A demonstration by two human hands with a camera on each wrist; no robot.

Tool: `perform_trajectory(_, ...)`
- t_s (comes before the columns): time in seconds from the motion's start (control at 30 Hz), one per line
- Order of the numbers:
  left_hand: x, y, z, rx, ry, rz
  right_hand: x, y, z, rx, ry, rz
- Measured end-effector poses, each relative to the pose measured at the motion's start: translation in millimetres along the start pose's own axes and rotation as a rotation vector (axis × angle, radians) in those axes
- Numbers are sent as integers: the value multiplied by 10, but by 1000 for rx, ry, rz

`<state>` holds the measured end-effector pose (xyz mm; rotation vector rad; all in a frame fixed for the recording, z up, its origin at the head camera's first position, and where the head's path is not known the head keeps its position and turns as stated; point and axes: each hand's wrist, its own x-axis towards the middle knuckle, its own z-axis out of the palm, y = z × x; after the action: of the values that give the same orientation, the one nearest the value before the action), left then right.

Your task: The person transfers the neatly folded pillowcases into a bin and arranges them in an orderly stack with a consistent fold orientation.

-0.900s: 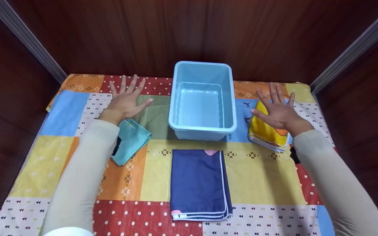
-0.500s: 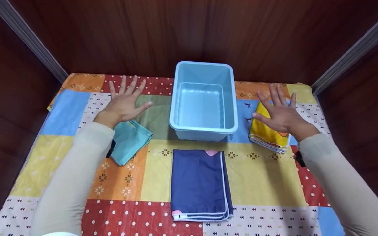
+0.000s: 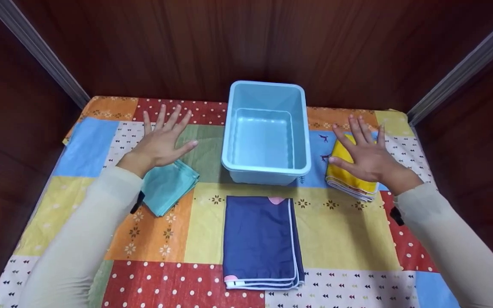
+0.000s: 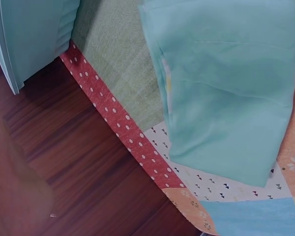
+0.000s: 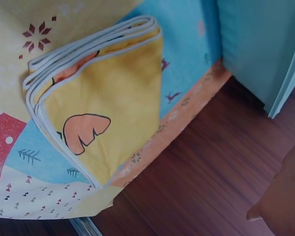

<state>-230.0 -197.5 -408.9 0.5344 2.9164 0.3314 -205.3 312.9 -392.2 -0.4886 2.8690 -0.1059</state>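
Observation:
My left hand hovers flat with fingers spread, left of a light blue plastic bin, above the far end of a folded teal cloth. My right hand is also flat and spread, over a folded yellow cloth with an orange print, right of the bin. Neither hand holds anything. A folded navy cloth with white piping lies in front of the bin, between my arms. The bin is empty.
A patchwork tablecloth covers the table. Dark wooden walls close in behind and on both sides, with metal trim at the corners. The bin's wall shows in both wrist views.
Both hands have drawn back slightly toward me, staying flat and spread. The cloths and the bin have not moved.

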Motion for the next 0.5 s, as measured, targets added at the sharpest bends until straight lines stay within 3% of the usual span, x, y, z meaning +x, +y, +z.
perform_trajectory(0.5, -226, 36, 94, 23, 0, 64, -219, -57, 49, -17, 56, -64)
